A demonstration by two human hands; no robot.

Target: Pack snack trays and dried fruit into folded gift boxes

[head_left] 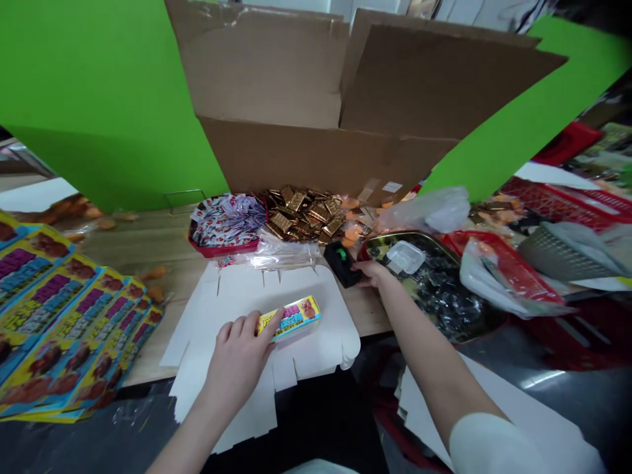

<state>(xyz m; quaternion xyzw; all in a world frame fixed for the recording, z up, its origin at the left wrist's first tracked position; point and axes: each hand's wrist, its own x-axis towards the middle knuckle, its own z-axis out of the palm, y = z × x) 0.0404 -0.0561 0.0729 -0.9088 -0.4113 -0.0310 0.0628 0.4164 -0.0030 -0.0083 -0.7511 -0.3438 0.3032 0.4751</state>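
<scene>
L hand [237, 362] grasps yellow snack box [289, 319] on flat white card [237, 289], fingers wrapped over it. R hand [374, 276] is at black gadget [342, 263], prob. touching; finger grip unclear.

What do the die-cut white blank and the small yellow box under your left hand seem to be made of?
The die-cut white blank looks like matte white paperboard: slit flaps, clean cut edges, a soft curl. The small yellow printed box seems to be printed card with a slight sheen; any film wrap can't be told.

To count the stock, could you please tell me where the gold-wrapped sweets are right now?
In the head view, the gold-wrapped sweets lie heaped right of the red tray, in front of the open cardboard box.
</scene>
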